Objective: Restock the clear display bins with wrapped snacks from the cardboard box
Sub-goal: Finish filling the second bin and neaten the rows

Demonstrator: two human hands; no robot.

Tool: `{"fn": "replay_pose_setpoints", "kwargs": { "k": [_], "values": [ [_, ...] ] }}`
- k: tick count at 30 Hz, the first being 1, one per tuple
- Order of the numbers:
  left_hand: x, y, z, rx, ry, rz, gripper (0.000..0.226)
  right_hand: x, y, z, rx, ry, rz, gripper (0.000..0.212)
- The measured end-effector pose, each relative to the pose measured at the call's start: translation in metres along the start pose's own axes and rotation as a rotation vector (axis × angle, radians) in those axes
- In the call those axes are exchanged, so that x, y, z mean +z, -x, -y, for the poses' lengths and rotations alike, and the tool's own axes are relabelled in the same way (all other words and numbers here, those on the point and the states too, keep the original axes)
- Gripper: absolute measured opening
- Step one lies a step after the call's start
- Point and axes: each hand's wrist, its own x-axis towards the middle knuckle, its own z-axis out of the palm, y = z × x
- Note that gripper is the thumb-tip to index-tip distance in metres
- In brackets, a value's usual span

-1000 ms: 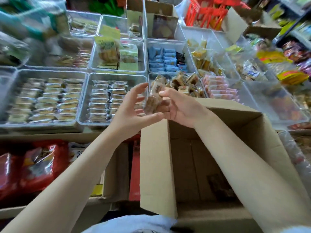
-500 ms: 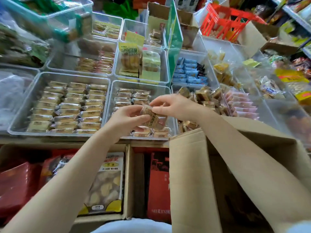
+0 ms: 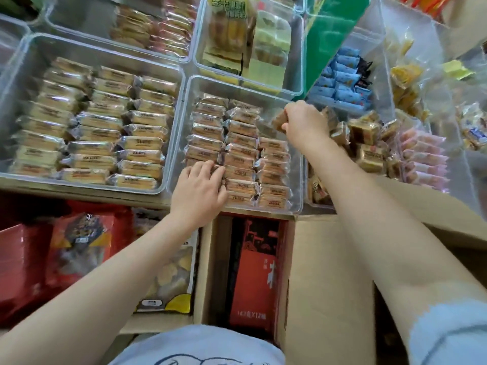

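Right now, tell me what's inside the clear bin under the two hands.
The bin holds three columns of wrapped brown snacks. The right column's far end is bare. The left hand covers the near-left packs; the right hand holds one snack above.

"X12" on the red carton (image 3: 250,272), other print too blurred

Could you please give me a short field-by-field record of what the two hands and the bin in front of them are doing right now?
left hand: fingers lie on the wrapped snacks at the near left of the clear bin
right hand: pinches one wrapped snack over the bin's far right
bin rows: three; right row has a gap at the far end
cardboard box: below the right forearm
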Motion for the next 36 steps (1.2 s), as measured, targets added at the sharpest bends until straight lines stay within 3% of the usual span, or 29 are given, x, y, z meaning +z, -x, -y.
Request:
{"fn": "replay_pose_setpoints", "kwargs": {
  "k": [4, 11, 15, 17, 22, 26, 29, 32, 36],
  "values": [
    [0.001, -0.003, -0.001, 0.002, -0.043, 0.005, 0.056, 0.03, -0.017, 0.014, -0.164, 0.19, 0.063, 0.026],
    [0.003, -0.002, -0.001, 0.008, -0.071, 0.015, 0.053, 0.06, -0.026, 0.012, -0.089, -0.073, 0.226, 0.023],
    [0.004, -0.003, -0.001, 0.005, -0.069, 0.028, 0.053, 0.078, -0.002, 0.02, 0.009, -0.284, 0.338, 0.071],
    [0.003, -0.003, -0.002, -0.003, -0.077, 0.045, 0.054, 0.076, 0.01, 0.027, 0.019, -0.288, 0.353, 0.081],
    [-0.004, -0.002, -0.002, -0.024, -0.037, 0.066, 0.054, 0.017, 0.057, 0.025, -0.047, -0.554, 0.401, 0.06],
    [-0.016, 0.009, -0.002, -0.048, 0.13, 0.073, 0.049, -0.051, 0.126, -0.009, -0.148, -0.703, 0.384, 0.036],
    [-0.034, 0.04, -0.039, -0.053, 0.297, 0.056, 0.05, -0.092, 0.181, -0.052, -0.144, -0.864, 0.379, 0.035],
    [-0.058, 0.072, -0.107, 0.12, 0.419, 0.052, 0.044, -0.115, 0.243, -0.112, -0.1, -0.99, 0.386, 0.046],
    [-0.077, 0.108, -0.202, 0.381, 0.514, -0.002, 0.037, -0.096, 0.307, -0.19, 0.137, -0.895, 0.43, 0.054]
  ]
}}
